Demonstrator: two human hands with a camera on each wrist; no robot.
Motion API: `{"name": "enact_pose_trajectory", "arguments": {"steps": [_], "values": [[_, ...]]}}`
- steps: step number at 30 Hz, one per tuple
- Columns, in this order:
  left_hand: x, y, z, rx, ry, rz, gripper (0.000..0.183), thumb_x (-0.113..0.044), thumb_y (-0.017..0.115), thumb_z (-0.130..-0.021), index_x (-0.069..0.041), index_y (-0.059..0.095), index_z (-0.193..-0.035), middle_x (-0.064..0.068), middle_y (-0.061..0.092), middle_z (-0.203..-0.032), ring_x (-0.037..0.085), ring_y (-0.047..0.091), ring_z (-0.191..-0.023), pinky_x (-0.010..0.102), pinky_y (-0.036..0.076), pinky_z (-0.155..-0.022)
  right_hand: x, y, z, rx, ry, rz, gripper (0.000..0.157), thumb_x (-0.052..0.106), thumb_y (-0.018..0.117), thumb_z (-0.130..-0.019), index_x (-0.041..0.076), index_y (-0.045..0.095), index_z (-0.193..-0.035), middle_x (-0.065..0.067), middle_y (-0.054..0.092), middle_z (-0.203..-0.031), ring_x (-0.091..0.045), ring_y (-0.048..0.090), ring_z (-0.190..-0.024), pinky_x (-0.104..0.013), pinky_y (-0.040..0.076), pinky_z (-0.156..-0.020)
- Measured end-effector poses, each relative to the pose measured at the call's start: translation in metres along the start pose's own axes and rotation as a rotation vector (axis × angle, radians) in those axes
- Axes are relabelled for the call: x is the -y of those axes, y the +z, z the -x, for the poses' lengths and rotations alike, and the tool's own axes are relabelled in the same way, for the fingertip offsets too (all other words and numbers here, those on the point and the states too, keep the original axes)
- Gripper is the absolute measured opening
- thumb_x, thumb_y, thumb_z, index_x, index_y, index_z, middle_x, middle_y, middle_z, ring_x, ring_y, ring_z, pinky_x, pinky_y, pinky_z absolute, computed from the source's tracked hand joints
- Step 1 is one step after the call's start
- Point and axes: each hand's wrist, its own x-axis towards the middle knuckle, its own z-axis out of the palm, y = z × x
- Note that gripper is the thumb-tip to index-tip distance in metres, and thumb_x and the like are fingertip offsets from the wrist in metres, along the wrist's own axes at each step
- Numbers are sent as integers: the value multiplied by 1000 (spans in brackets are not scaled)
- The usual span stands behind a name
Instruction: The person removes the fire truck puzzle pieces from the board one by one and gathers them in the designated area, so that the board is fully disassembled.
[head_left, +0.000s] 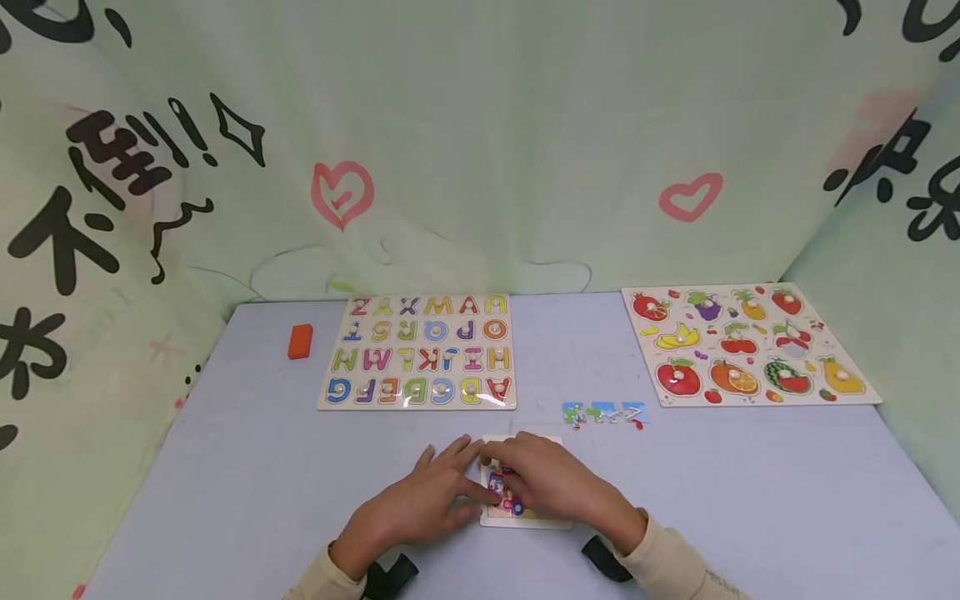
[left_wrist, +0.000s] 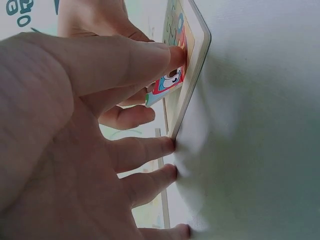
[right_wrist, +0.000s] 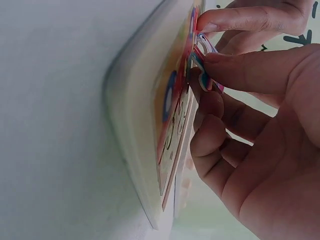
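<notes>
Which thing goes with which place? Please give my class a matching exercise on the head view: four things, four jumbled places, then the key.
Things
1. Orange block
2. Letter board
3. Fruit board
4. Small puzzle

Places
A. Furthest right of the four
B. Nearest the left hand and right hand
C. Furthest left of the four
D. Just right of the block

Pairs
1-C; 2-D; 3-A; 4-B

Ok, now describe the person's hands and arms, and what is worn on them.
The left hand and right hand are bare, with no gloves. The left sleeve and right sleeve are beige and end near the wrists. A black piece shows by each wrist, left and right; its full shape is hidden.
</notes>
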Motion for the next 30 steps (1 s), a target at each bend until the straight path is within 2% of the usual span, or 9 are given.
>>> {"name": "enact_pose_trajectory", "arguments": {"steps": [11,19,25,30], "values": [[-4,1,-6,19,-36,5,26,-24,72,-97,-33,78,-120,7,38,-162,34,23,-154,72,22,-114,-6,-4,4,29,-1,-28,23,6,71,-93,17,71,-114,11,70,-99,-7,55,-86,-31,51,-74],[-6,0,-8,29,-71,-22,26,-25,73,-95,-35,78,-119,8,39,-162,34,23,-153,71,24,-114,-12,-26,8,19,52,-66,24,7,72,-93,14,71,-116,8,68,-101,-9,56,-87,-36,55,-82],[-6,1,-7,24,-90,-33,27,-26,74,-95,-36,77,-120,9,39,-161,34,24,-153,70,24,-114,-29,-49,15,-20,74,-68,21,4,71,-94,12,70,-113,9,66,-95,-10,55,-82,-34,52,-76],[-6,1,-6,19,-94,-31,27,-25,74,-95,-35,77,-120,10,39,-161,34,23,-153,70,23,-115,-45,-60,24,-27,143,-76,21,3,71,-93,11,70,-112,8,65,-90,-11,55,-80,-30,51,-72]]}}
